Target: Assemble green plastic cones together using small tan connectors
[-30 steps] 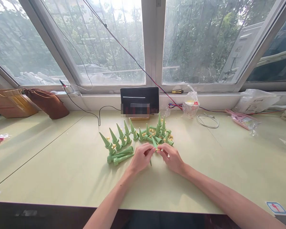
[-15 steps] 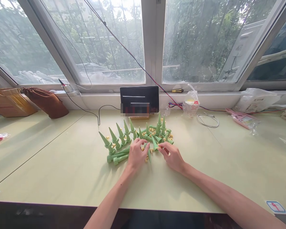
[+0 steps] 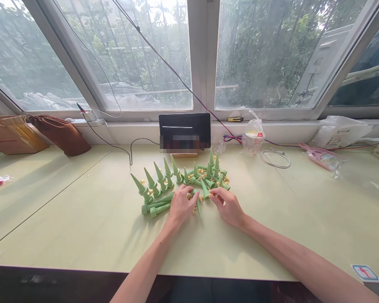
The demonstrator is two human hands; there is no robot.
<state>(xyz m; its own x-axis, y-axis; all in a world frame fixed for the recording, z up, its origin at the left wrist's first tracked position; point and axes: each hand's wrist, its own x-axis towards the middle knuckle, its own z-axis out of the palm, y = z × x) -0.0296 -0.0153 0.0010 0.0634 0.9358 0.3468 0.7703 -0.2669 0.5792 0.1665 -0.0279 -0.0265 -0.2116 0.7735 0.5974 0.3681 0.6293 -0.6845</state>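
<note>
Thumb and fingers of my left hand are closed round the wide end of a green plastic spike, its point toward me. My right hand pinches a small yellow piece beside the base of another green cone. Several green spikes stand upright in a slanting row to the left. Two long green spikes with ribbed caps lie in front of that row. More green parts and loose yellow pieces are heaped behind my hands. My fingers partly hide what they hold.
A dark tablet leans on a wooden stand at the back. A brown drawstring bag and a cardboard box are at the left. To the right are a bagged cup, a coiled white cable and a pink item.
The spike in my left hand has turned slightly, its tip shifting a little right and toward me. My right hand has barely moved.
</note>
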